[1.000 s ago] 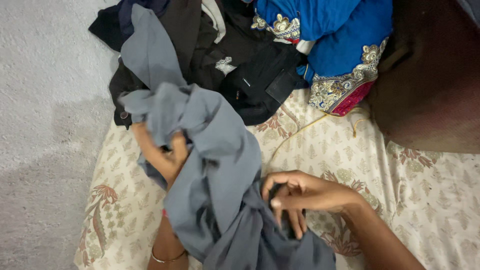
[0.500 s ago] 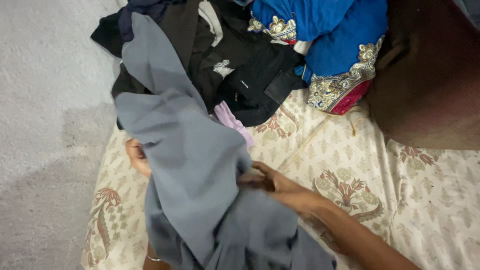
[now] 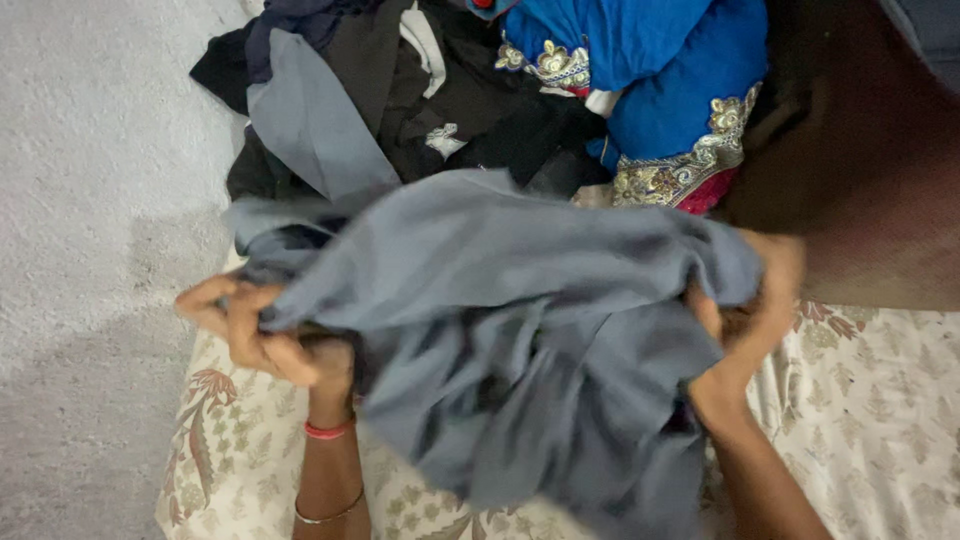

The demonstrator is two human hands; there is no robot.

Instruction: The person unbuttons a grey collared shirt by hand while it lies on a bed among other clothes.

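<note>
A grey garment [image 3: 500,330] is stretched out between both hands above a cream sheet with a floral print [image 3: 870,420]. The left hand [image 3: 265,335] is at the left edge of the cloth, its fingers [image 3: 215,295] clenched on a bunched fold of the grey fabric; a red band and a thin bangle sit on that wrist. The right hand [image 3: 750,320] is at the right edge, fingers curled into the cloth and grasping it, though motion blur softens their outline. The garment hangs loose and crumpled between the two grips, its lower folds dropping toward the near edge of the view and covering part of the sheet. One long grey strip runs up and away to the far left, lying over a heap of dark clothes [image 3: 440,90]. Just right of that heap lies a blue cloth with gold embroidered trim [image 3: 650,70]. A dark brown surface [image 3: 860,180] fills the far right. A pale grey textured floor [image 3: 90,200] lies left of the sheet.
</note>
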